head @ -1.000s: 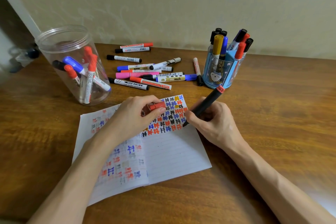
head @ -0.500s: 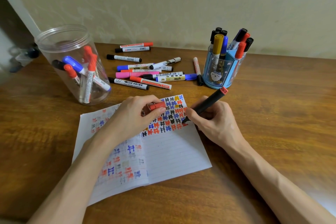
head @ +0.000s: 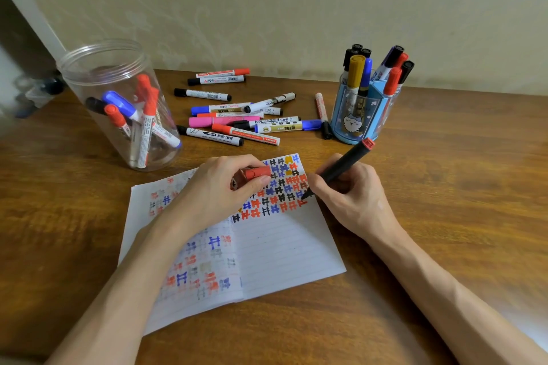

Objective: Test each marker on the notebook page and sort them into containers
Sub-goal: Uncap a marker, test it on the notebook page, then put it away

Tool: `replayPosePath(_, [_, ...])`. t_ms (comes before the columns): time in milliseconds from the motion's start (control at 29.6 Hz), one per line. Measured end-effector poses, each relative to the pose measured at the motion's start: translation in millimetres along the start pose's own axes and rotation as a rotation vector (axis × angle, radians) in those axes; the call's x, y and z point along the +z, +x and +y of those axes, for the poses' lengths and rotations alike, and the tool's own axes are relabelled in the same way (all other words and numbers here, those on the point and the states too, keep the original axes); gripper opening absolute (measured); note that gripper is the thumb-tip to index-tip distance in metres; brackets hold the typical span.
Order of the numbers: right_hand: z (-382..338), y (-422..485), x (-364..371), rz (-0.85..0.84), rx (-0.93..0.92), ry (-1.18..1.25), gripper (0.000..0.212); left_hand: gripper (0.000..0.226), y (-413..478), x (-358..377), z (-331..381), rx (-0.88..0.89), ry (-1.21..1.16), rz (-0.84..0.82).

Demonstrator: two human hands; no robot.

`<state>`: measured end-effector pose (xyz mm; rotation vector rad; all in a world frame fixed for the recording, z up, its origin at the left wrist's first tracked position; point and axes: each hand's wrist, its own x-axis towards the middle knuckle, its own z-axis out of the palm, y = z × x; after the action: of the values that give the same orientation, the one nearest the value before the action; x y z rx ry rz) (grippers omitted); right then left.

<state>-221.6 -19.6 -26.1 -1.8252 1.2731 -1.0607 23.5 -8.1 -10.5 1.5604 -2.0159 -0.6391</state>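
An open lined notebook lies on the wooden table, its upper part covered in red, blue and black test marks. My right hand grips a black marker with a red end, tip down on the page at the right end of the marks. My left hand rests on the page and pinches the red cap. A clear plastic jar at the left holds several markers. A blue pen holder at the right holds several more upright.
Several loose markers lie scattered on the table between the jar and the pen holder, behind the notebook. A pale wall runs along the table's far edge. A blurred dark object sits at the far left edge.
The marker in my right hand has shifted a little on the page, its tip moving along the right end of the marks. My left hand has stayed put with the cap.
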Motion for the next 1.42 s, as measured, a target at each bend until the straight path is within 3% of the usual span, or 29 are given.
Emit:
replayPosePath(371, [-3,0,2,-0.071,0.023,-0.042,0.019,0.021,0,1,-2,0.019,0.009,0.008])
replayPosePath(574, [-10,-1,2,0.018,0.122,0.165,0.01,0.022,-8,-1,2,-0.002,-0.073,-0.014])
replayPosePath(742, [-19,-3,-1,0.049,0.117,0.339,0.019,0.021,-7,-3,9,0.029,-0.201,-0.009])
replayPosePath(945, [-23,-5,-2,-0.027,0.033,0.387,0.015,0.022,-4,-4,12,0.083,-0.257,-0.009])
replayPosePath(1113, [-24,-6,-2,-0.109,0.093,0.468,0.02,0.023,-5,-3,10,0.061,-0.273,-0.036])
replayPosePath(1282, [-25,-4,-1,-0.097,0.113,0.515,0.028,0.026,-5,-4,11,0.039,-0.244,-0.067])
replayPosePath(1417, [-25,-6,2,-0.102,0.094,0.488,0.023,0.027,-7,-5,11,0.053,-0.26,-0.038])
